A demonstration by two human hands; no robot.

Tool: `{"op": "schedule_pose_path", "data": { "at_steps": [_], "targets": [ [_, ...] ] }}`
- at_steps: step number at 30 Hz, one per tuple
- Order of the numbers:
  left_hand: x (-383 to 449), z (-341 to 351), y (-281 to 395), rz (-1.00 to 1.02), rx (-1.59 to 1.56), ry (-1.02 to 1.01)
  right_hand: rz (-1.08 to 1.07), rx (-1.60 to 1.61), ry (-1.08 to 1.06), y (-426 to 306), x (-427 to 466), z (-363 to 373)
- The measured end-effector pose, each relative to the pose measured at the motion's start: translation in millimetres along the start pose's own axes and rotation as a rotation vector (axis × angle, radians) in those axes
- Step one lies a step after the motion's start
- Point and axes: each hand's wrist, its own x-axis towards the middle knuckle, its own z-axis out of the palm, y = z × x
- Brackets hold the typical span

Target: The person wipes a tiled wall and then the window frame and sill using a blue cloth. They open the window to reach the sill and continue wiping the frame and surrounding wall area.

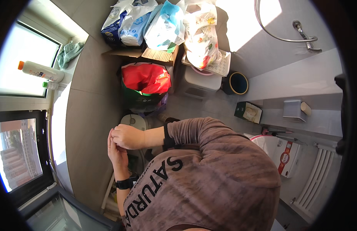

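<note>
My right hand (129,136) is curled, its fingers pressed against the palm side of my left hand (118,154). The left fingers point up and lie along the far side of the right hand. Whether anything small sits between the hands is hidden. A black watch (125,184) is on my left wrist, and a dark cuff (168,136) ends my right sleeve. Just beyond the hands stands a pale round-topped thing (132,120), partly covered by my right hand and forearm. The grey wall panel (89,130) runs to the left of both hands.
A bag with red lining (146,78) stands ahead, near a cardboard box (158,55) topped with tissue packs (132,31). A lidded bin (201,80) and a dark bucket (238,83) are further right. Bottles (41,70) stand on the left window sill; an opened window sash (66,210) juts out below.
</note>
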Motion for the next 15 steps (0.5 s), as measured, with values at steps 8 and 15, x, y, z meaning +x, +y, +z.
{"op": "schedule_pose_path", "data": {
  "at_steps": [8, 15],
  "targets": [
    [6.6, 48.8, -21.6, -0.179, 0.209, -0.307, 0.442, 0.105, 0.055, 18.8, -44.2, -50.8],
    [13.1, 67.8, -6.5, -0.233, 0.393, -0.237, 0.293, 0.001, 0.12, 25.4, -42.0, -82.1]
  ]
}}
